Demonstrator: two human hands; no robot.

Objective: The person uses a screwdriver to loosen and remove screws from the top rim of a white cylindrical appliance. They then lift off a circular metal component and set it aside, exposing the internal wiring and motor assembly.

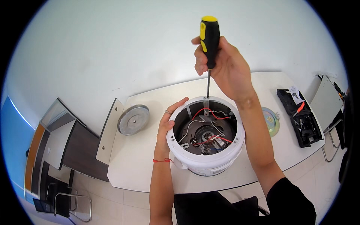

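A white round appliance body [205, 157], resembling a rice cooker, stands on the table with its open end up. Inside it, red and white wires [219, 117] run over dark metal parts. My right hand [227, 63] is closed around the black and yellow handle of a screwdriver [209, 41], held upright. Its shaft points down to the far rim, where the tip meets a metal bracket [206, 107]; whether it sits in a screw is too small to tell. My left hand [167, 122] grips the body's left side, thumb at the rim.
On the white table [131, 165], a round metal plate [134, 120] lies to the left. A greenish-yellow disc [270, 122] is partly behind my right forearm. At the right lies an open black tool case [305, 127] with an orange-handled tool [300, 107] and a paper.
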